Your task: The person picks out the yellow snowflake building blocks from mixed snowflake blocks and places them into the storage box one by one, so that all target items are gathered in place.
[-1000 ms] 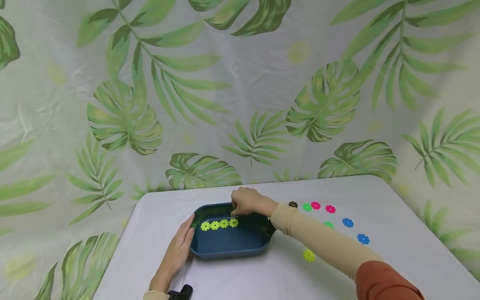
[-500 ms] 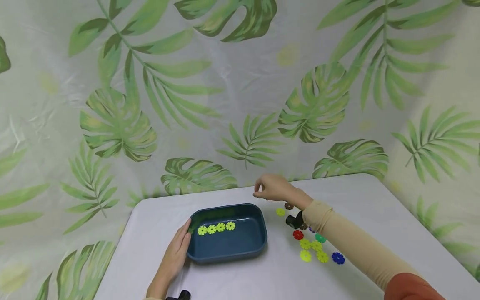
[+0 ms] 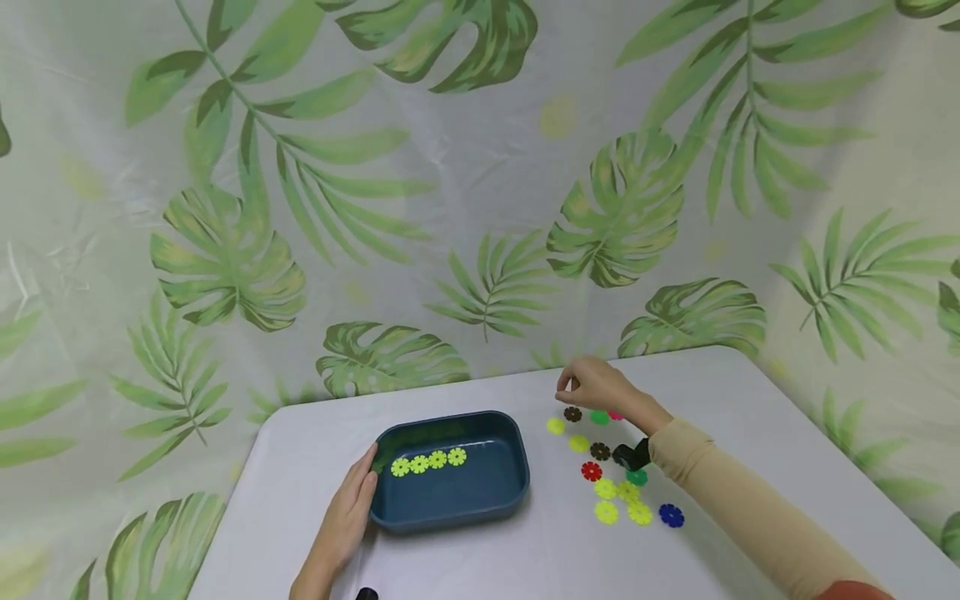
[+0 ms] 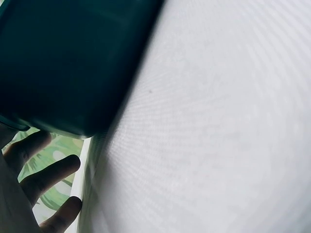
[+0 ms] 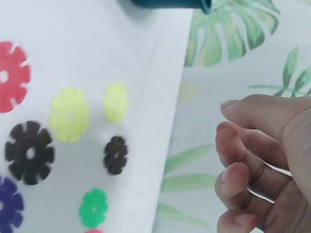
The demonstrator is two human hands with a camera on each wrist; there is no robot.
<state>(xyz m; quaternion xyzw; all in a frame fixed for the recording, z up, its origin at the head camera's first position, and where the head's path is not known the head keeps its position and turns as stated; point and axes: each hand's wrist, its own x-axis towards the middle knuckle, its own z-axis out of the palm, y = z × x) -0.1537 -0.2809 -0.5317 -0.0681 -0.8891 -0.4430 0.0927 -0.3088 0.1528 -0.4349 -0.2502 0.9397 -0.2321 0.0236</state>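
A dark blue rectangular tray (image 3: 468, 492) stands on the table, with several yellow flower-shaped discs (image 3: 437, 460) in a row inside it. My left hand (image 3: 341, 521) rests against the tray's left side; in the left wrist view its fingers (image 4: 51, 177) are straight and spread beside the tray's wall (image 4: 73, 63). Off to the right, my right hand (image 3: 600, 387) hovers above the table near a brown disc (image 3: 572, 414) and a yellow disc (image 3: 556, 426). Its fingers (image 5: 233, 179) are loosely bent, and nothing shows between them and the thumb.
Right of the tray lie several loose discs: a red disc (image 3: 591, 472), yellow discs (image 3: 606, 512), a dark blue disc (image 3: 672, 516), a green disc (image 5: 93, 208) and others. A leaf-patterned cloth (image 3: 480, 208) hangs behind the white table (image 3: 480, 567).
My right hand has left the tray and moved right, over the loose discs. The row of yellow discs stays in the tray, and my left hand keeps its place. The head view has shifted slightly.
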